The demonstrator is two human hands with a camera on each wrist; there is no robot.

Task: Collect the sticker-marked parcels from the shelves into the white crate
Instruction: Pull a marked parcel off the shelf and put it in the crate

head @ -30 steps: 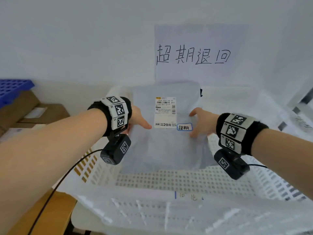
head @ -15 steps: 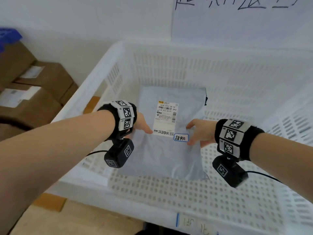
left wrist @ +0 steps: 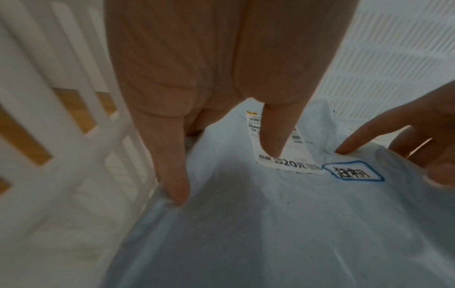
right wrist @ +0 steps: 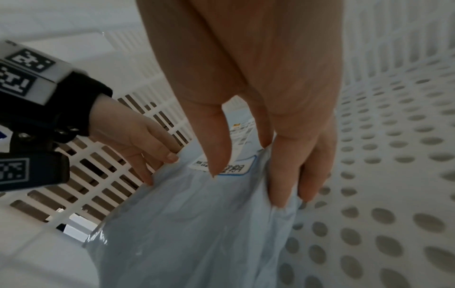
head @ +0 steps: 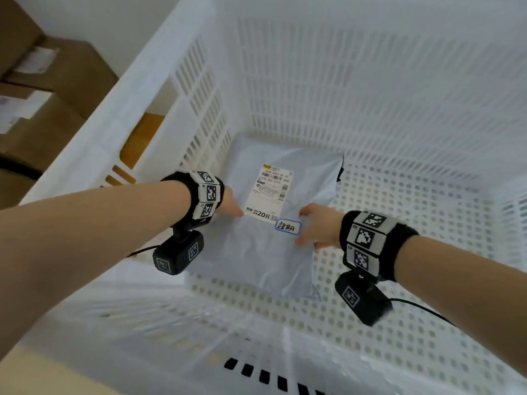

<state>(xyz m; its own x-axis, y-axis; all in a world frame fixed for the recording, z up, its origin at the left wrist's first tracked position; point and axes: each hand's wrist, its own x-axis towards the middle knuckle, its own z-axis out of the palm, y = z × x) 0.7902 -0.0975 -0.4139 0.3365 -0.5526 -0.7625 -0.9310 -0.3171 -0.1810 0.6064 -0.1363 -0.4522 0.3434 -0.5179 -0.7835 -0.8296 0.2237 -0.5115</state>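
Observation:
A pale blue-grey parcel bag [head: 265, 252] lies low inside the white crate [head: 370, 81], near its left wall. It carries a white shipping label [head: 271, 192] and a blue-edged handwritten sticker [head: 288, 226]. My left hand [head: 232, 206] pinches its left edge, thumb on the label [left wrist: 278, 140] and fingers under the edge. My right hand [head: 316, 226] pinches the right edge beside the sticker [right wrist: 236, 167], thumb on top and fingers curled beneath the bag [right wrist: 197, 233]. Whether the bag rests on the crate floor I cannot tell.
Brown cardboard boxes [head: 57, 109] are stacked to the left, outside the crate. A wooden surface [head: 142, 132] shows through the slotted left wall. The perforated crate floor [head: 413, 238] stretches bare to the right of the parcel.
Both hands have carried the parcel from above the crate rim down deep into it. The view has tilted downward, and the wall sign has left the frame.

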